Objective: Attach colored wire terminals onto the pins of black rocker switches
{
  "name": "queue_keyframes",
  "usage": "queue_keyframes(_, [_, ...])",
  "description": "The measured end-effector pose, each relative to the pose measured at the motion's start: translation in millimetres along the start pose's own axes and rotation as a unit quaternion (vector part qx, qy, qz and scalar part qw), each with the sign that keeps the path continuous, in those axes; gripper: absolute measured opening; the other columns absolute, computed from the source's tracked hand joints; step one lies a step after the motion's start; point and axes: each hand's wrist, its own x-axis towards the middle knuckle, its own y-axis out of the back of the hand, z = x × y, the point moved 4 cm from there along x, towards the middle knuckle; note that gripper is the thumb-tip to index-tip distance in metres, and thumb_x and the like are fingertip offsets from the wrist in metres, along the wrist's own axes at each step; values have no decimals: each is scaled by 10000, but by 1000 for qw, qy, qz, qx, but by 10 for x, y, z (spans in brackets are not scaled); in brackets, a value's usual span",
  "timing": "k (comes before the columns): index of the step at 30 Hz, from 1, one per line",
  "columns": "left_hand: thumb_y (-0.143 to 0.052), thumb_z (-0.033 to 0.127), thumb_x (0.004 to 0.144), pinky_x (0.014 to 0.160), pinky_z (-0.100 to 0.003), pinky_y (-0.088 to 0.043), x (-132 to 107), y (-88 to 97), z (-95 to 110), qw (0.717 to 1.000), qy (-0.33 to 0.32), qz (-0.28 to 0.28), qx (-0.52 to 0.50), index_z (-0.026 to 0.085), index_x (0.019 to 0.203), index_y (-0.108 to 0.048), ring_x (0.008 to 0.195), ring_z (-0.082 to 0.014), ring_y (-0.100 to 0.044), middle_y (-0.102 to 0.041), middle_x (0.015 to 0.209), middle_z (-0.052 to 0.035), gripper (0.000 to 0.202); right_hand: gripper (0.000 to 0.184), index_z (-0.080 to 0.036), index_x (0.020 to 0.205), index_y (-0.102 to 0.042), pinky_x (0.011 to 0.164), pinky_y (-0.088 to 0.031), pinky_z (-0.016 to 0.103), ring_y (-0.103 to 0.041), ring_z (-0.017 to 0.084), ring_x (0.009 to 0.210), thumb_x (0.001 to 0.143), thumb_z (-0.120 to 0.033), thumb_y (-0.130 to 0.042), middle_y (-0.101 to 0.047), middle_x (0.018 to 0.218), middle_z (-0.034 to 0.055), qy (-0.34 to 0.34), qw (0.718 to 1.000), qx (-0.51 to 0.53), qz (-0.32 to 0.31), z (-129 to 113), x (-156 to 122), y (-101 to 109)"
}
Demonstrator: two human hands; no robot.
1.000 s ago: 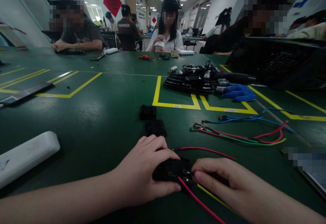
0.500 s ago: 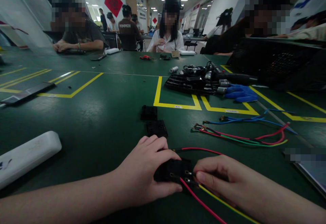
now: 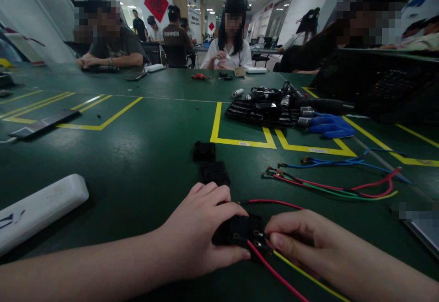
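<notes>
My left hand (image 3: 206, 229) is wrapped round a black plastic socket block (image 3: 245, 227) and holds it against the green table. Small metal contacts show on its face. A red wire (image 3: 270, 270) and a yellow-green wire (image 3: 302, 270) run from the block toward the lower right. At the block's right side, my right hand (image 3: 295, 238) pinches the black-sleeved end of a wire, whose metal tip is at a contact. How far the tip sits in, and the wire's colour, I cannot tell. Another red wire (image 3: 274, 201) lies behind the block, partly hidden by my right hand.
Two black plastic pieces (image 3: 215, 173) lie beyond my left hand. Loose blue wires (image 3: 329, 161) and red and green wires (image 3: 336, 190) lie at the right. Farther back are tools with blue handles (image 3: 331, 126). A white case (image 3: 48, 210) stands left. People sit across the table.
The whole view has shifted slightly, so things appear a little farther right. Both hands keep their grips at the block, with no clear change in the wire's position.
</notes>
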Motion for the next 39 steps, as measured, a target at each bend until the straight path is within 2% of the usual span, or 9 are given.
queue_keyframes(15, [-853, 367, 790, 840, -422, -377, 1, -3, -1, 1000, -3, 2, 11, 257, 1156, -689, 951, -274, -550, -599, 1013, -37, 415, 394, -246, 855, -779, 635, -527, 280, -684, 224, 787, 933, -459, -457, -754, 857, 44, -9, 998, -60, -17, -27, -16, 41])
queue_keyframes(18, [-852, 381, 791, 832, -413, -379, -6, -11, 3, 1000, -3, 6, 13, 266, 1156, -689, 945, -267, -550, -605, 1009, -34, 416, 312, -324, 1019, -795, 733, -561, 297, -722, 222, 860, 947, -398, -501, -784, 972, 14, 28, 993, -113, -1, 93, -145, 155])
queue_keyframes(22, [-858, 384, 777, 806, -401, -374, -5, -26, 0, 1000, 0, 24, 9, 258, 1128, -691, 926, -262, -555, -607, 990, -31, 409, 373, -424, 1280, -697, 841, -593, 341, -733, 239, 1014, 953, -329, -548, -757, 1187, -14, 102, 964, -233, 79, 292, -357, 297])
queue_keyframes(24, [-865, 378, 768, 797, -399, -371, -1, -32, 3, 1000, 2, 27, 7, 254, 1114, -690, 919, -262, -556, -604, 979, -29, 407, 402, -390, 1286, -697, 828, -608, 391, -738, 273, 1008, 936, -284, -531, -748, 1215, 21, 170, 932, -294, 129, 222, -382, 267])
queue_keyframes(26, [-865, 362, 770, 800, -398, -369, 0, -35, 11, 1000, 3, 28, 5, 252, 1104, -687, 917, -259, -556, -601, 976, -25, 394, 332, -303, 1138, -751, 763, -616, 370, -754, 271, 918, 907, -237, -523, -780, 1083, 60, 187, 917, -319, 149, 91, -317, 165])
queue_keyframes(28, [-864, 348, 771, 812, -400, -370, -4, -34, 18, 999, 4, 31, 5, 249, 1099, -683, 920, -257, -553, -598, 977, -23, 387, 271, -268, 913, -739, 649, -594, 292, -754, 221, 758, 907, -175, -485, -780, 890, 43, 153, 925, -321, 133, -24, -201, 33])
queue_keyframes(30, [-866, 349, 770, 822, -403, -372, -9, -32, 23, 999, 6, 33, 7, 249, 1096, -679, 925, -258, -549, -593, 981, -24, 389, 265, -260, 857, -686, 586, -557, 265, -727, 191, 678, 917, -139, -458, -752, 814, 20, 116, 937, -304, 124, -93, -110, -62])
queue_keyframes(34, [-861, 363, 778, 821, -402, -375, -12, -35, 20, 1000, 4, 23, 8, 255, 1099, -676, 929, -257, -544, -590, 987, -24, 386, 229, -264, 811, -605, 543, -482, 240, -684, 159, 645, 944, -148, -459, -720, 780, -20, 78, 962, -237, 108, -88, -60, -98])
queue_keyframes(39, [-873, 346, 764, 799, -399, -368, -4, -25, 14, 1000, 8, 22, 0, 252, 1093, -683, 920, -262, -550, -585, 971, -21, 391, 232, -259, 799, -617, 599, -468, 254, -648, 158, 680, 949, -224, -443, -709, 779, -15, 38, 989, -129, 69, -84, -55, -38])
